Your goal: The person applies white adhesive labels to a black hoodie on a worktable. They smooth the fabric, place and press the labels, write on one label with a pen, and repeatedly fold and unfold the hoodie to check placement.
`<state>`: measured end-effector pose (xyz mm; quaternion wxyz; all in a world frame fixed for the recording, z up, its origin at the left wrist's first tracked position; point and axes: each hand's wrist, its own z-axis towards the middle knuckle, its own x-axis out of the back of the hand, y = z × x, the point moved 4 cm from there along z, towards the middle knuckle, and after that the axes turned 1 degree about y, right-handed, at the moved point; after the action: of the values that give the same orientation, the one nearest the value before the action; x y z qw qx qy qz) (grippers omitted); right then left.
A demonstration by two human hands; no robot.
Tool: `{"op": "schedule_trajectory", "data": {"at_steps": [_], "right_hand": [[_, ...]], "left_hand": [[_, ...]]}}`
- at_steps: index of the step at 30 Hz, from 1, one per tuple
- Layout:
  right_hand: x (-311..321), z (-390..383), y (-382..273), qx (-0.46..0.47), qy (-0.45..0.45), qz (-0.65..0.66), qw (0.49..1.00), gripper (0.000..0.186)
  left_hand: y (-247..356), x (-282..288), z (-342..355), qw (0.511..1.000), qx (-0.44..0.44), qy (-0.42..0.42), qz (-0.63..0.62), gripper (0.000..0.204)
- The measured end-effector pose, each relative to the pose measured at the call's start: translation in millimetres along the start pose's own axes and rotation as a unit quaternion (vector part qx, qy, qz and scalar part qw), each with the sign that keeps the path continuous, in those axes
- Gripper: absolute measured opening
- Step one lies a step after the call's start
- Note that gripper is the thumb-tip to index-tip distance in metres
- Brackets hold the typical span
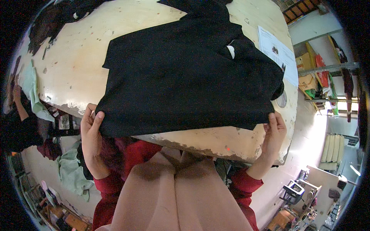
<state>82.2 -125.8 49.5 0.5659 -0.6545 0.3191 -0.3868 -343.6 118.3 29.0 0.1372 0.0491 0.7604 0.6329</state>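
Observation:
A black garment piece of cloth (185, 81) lies spread over the pale worktable (77, 57), its near edge stretched between my two hands. My left hand (91, 125) pinches the near left corner, thumb on top, just at the table's front edge. At the near right corner my right hand (274, 129) grips the cloth between thumb and fingers. A small white patch (231, 51) shows at an opening in the cloth's upper right. Some fingertips are hidden behind the fabric.
A printed paper sheet (279, 54) lies at the table's right side, partly under the cloth. Dark fabric (58, 21) is heaped at the far left. Pale green cloth (73, 173) lies on the floor at left. Shelves with bags (322, 71) stand at right. The table's front edge is chipped.

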Motion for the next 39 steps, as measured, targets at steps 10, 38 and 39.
{"op": "schedule_trajectory", "data": {"at_steps": [10, 38, 39], "right_hand": [[17, 28, -23, 0.078, 0.05, -0.01, 0.996, 0.017], [43, 39, -15, 0.119, 0.114, -0.202, 0.965, 0.032], [11, 28, -27, 0.204, 0.132, -0.305, 0.921, 0.038]], "left_hand": [[21, 4, 18, 0.986, -0.079, 0.061, -0.136, 0.021], [16, -14, 12, 0.983, 0.014, -0.011, -0.184, 0.029], [15, -19, 3, 0.984, 0.025, -0.012, -0.175, 0.029]]}}
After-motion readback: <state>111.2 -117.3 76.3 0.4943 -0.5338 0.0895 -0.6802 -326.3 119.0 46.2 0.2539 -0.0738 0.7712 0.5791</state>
